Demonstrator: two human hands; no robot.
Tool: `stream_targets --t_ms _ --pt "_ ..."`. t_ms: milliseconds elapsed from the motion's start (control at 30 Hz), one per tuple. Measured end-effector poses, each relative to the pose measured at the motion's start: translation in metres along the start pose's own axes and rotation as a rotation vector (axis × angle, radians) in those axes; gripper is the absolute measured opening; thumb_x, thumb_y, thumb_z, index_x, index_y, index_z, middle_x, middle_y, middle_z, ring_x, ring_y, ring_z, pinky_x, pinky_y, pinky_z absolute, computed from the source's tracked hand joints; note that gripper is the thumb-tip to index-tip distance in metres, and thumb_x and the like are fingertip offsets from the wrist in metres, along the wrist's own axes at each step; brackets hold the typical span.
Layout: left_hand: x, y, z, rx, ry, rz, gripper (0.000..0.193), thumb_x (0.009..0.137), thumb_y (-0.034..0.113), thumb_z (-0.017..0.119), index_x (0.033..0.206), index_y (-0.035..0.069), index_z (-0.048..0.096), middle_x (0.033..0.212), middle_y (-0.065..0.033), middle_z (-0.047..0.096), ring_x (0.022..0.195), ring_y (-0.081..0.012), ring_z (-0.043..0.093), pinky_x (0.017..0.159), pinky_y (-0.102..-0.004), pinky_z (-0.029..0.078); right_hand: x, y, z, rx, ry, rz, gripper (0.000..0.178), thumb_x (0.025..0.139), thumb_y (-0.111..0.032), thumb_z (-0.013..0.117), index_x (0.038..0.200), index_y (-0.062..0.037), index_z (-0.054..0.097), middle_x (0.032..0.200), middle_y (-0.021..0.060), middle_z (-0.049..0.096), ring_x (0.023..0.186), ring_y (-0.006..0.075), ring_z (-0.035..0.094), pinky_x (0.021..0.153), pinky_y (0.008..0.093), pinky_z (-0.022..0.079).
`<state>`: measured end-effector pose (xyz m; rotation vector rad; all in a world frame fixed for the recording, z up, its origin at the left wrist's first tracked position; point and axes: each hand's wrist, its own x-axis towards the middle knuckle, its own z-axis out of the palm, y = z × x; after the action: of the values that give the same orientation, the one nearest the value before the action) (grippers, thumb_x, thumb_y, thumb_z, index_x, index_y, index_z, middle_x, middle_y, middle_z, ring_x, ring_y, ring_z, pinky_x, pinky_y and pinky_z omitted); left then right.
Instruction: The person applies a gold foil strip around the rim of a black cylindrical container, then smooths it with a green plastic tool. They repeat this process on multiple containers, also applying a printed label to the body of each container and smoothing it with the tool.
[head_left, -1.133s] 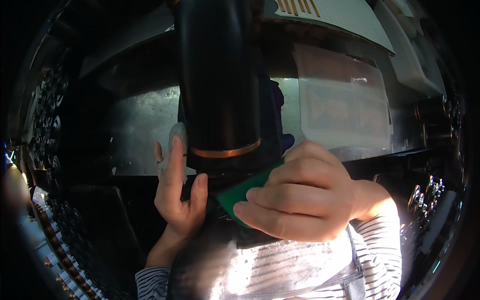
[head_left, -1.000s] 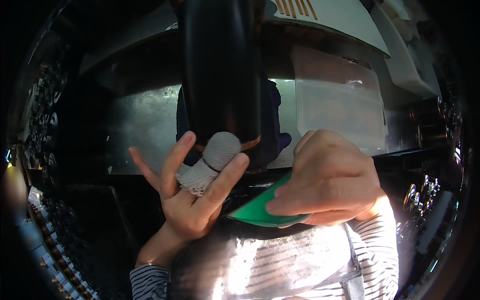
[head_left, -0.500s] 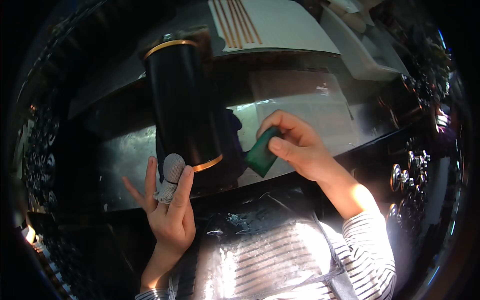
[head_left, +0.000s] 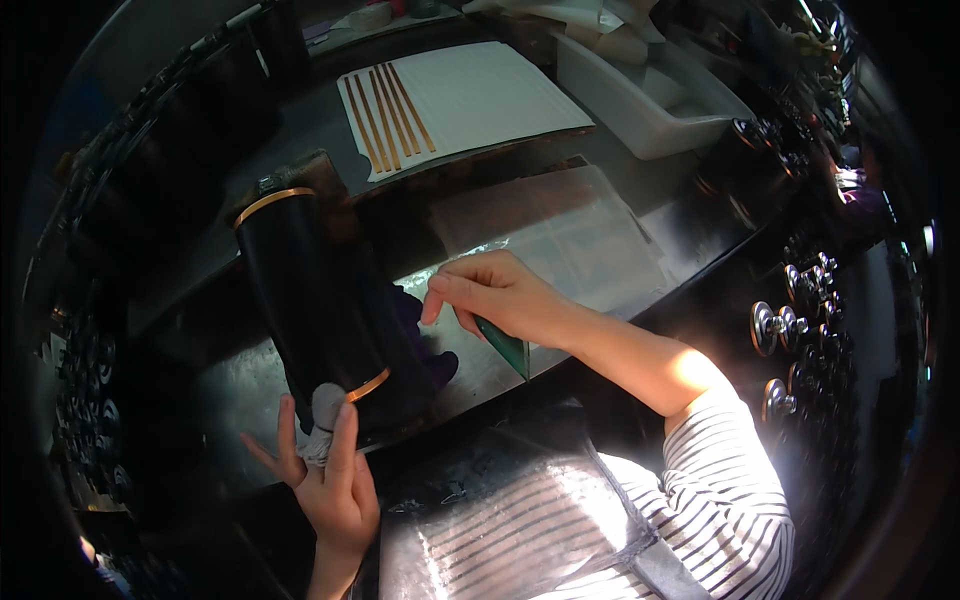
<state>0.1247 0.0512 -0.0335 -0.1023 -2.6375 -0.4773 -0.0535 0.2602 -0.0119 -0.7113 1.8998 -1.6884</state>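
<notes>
A black cylinder [head_left: 300,280] with a gold band at each end lies lengthwise in front of me. At its near end is my left hand [head_left: 335,500], its bare fingers spread. A grey knit fingertip cover [head_left: 326,410] with a dark band round it appears to sit on one finger, right against the cylinder's near rim. My right hand [head_left: 505,295] is raised to the right of the cylinder, apart from it. Tucked in its curled fingers is a thin, flat green piece [head_left: 508,350], pointing down toward me. Its thumb and forefinger reach out toward the cylinder.
Purple cloth [head_left: 440,368] lies by the cylinder's right side. Beyond it, a clear sheet [head_left: 560,225] covers part of the metal table [head_left: 690,240]. Several brown strips [head_left: 385,115] lie on a white board [head_left: 490,95] near a white bin [head_left: 650,120]. Metal knobs [head_left: 765,328] stand at the right.
My right hand has moved left toward the cylinder and turned the green piece edge-on, lower in the hand. My left hand keeps its place at the near rim. The whole view has shifted.
</notes>
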Motion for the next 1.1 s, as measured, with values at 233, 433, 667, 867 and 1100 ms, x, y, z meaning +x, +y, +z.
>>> stream_targets --t_ms 233,433,667,867,1100 --pt "0.061 0.002 -0.008 -0.044 0.151 0.176 0.032 0.089 0.008 0.056 0.121 0.009 0.062 0.108 -0.0061 0.066 0.127 -0.0289 0.044 0.113 -0.0597 0.008 0.036 -0.016 -0.038 -0.208 0.17 -0.173 0.026 0.096 -0.023 0.052 0.086 -0.0045 0.068 0.059 -0.0044 0.048 0.055 0.0015 0.041 0.05 0.0194 0.031" --pt "0.113 -0.067 0.001 -1.186 -0.04 -0.625 0.06 0.099 0.043 0.039 0.144 0.004 0.029 0.144 -0.0172 0.036 0.135 -0.0296 0.034 0.11 -0.0429 0.031 0.128 -0.07 -0.014 -0.5 0.071 -0.585 0.026 0.083 -0.028 0.066 0.094 -0.0046 0.066 0.074 0.0079 0.066 0.069 0.0191 0.063 0.061 0.0312 0.048" --pt "0.105 -0.064 -0.005 -1.125 -0.119 -0.434 0.066 0.097 0.049 0.039 0.144 0.004 0.028 0.142 -0.0171 0.037 0.13 -0.031 0.039 0.109 -0.0415 0.033 0.12 -0.14 0.0 -0.851 -0.363 -0.543 0.037 0.081 -0.045 0.062 0.095 -0.0127 0.073 0.087 0.0043 0.07 0.084 0.0212 0.066 0.071 0.0347 0.051" --pt "0.116 -0.08 0.004 -1.091 -0.291 -0.274 0.065 0.097 0.048 0.039 0.144 0.004 0.028 0.142 -0.0168 0.038 0.128 -0.0304 0.042 0.108 -0.0415 0.033 0.017 -0.125 -0.061 -0.798 0.158 -0.468 0.035 0.085 -0.035 0.064 0.07 -0.0028 0.064 0.058 0.0078 0.056 0.055 0.0203 0.055 0.052 0.034 0.043" --pt "0.119 -0.067 0.01 -1.243 -0.348 -0.169 0.069 0.088 0.044 0.063 0.13 -0.006 0.04 0.129 -0.0225 0.051 0.114 -0.031 0.054 0.101 -0.0393 0.044 -0.174 -0.153 -0.269 -1.369 1.124 0.246 0.041 0.079 -0.045 0.072 0.093 -0.0066 0.073 0.089 0.0084 0.071 0.082 0.017 0.067 0.074 0.0285 0.051"
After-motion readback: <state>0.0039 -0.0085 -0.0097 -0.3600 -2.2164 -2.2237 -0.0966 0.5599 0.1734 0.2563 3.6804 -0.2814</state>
